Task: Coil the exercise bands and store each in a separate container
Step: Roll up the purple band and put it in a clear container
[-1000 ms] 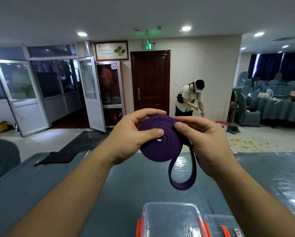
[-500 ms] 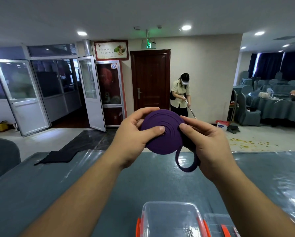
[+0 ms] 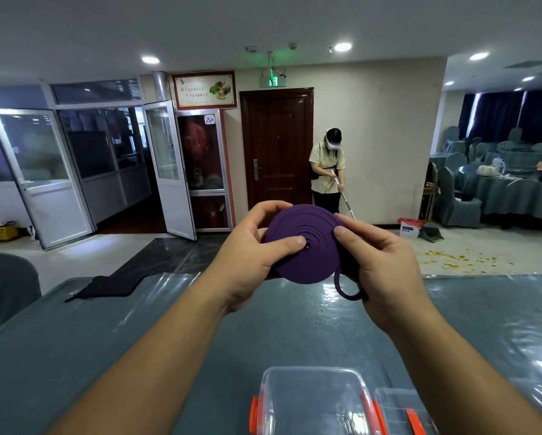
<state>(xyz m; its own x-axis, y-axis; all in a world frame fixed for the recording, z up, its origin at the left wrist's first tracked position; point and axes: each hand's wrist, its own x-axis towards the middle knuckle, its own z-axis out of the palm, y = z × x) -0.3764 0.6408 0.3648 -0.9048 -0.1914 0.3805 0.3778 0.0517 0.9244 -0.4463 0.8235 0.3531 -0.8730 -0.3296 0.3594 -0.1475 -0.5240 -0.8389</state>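
Slack has shrunk to a small loop under the purple band (image 3: 304, 246), held above the worktop (image 3: 138, 340); left hand (image 3: 251, 262) and right hand (image 3: 386, 265) pinch the nearly finished coil, container (image 3: 313, 400) waiting below.

Both forearms are bare to the frame's lower edge, with no sleeve in view. The left hand (image 3: 247, 262) and right hand (image 3: 386, 265) wear nothing.
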